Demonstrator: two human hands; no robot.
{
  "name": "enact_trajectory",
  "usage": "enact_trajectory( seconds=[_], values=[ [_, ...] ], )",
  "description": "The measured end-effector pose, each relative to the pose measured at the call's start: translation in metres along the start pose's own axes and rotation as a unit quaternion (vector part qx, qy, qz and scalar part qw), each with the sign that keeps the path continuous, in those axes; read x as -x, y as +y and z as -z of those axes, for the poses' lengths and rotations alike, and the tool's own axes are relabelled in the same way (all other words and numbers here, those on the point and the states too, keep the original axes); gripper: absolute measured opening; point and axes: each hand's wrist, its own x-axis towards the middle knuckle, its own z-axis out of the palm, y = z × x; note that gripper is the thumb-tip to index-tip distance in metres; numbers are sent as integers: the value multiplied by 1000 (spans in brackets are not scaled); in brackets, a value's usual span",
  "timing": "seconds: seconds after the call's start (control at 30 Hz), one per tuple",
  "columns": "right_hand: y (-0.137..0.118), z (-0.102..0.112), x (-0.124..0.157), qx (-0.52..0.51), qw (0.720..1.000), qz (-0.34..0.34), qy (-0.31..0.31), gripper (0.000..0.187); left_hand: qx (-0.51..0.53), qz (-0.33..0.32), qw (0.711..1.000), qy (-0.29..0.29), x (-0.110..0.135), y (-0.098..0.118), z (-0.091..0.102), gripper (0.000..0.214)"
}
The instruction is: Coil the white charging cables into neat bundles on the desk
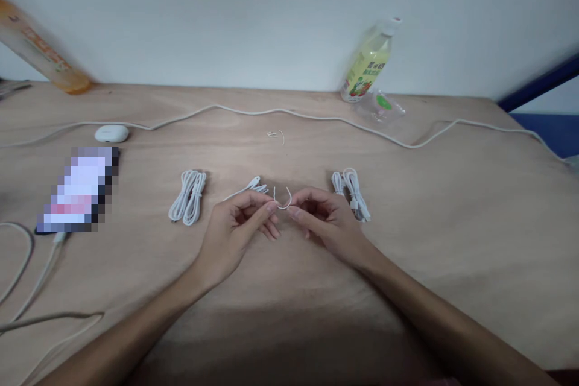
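A short white twist tie (283, 207), bent into a curve, is pinched between both hands above the table. My left hand (239, 226) grips one side between thumb and forefinger; my right hand (328, 220) pinches the other side the same way. Behind my left hand lies a white cable (256, 183), partly hidden by the fingers. To the left rests a coiled white cable bundle (189, 198). Just beyond my right hand lies another white cable bundle (351, 193), partly covered by the hand. Farther back are a few short white ties (277, 135).
A long white cord (280, 111) runs across the back of the wooden table (452, 235). At left are a phone (76, 190) with a plugged-in cable and a white earbud case (111, 133). Bottles (368, 63) and a clear wrapper (380, 107) are near the wall.
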Motion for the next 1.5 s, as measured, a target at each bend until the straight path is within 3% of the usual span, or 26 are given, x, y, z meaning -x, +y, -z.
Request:
enact_trajectory(
  seconds=[0.43,0.97,1.5],
  values=[
    [-2,3,-3,-20,1000,-5,17,33,-17,19,1000,-14,0,2,-1,13],
    [6,-13,2,-162,985,-58,27,34,20,36,997,-58,2,2,-5,21],
    [3,-9,1,-157,985,-72,6,38,28,41,995,-85,0,5,-7,19]
  ],
)
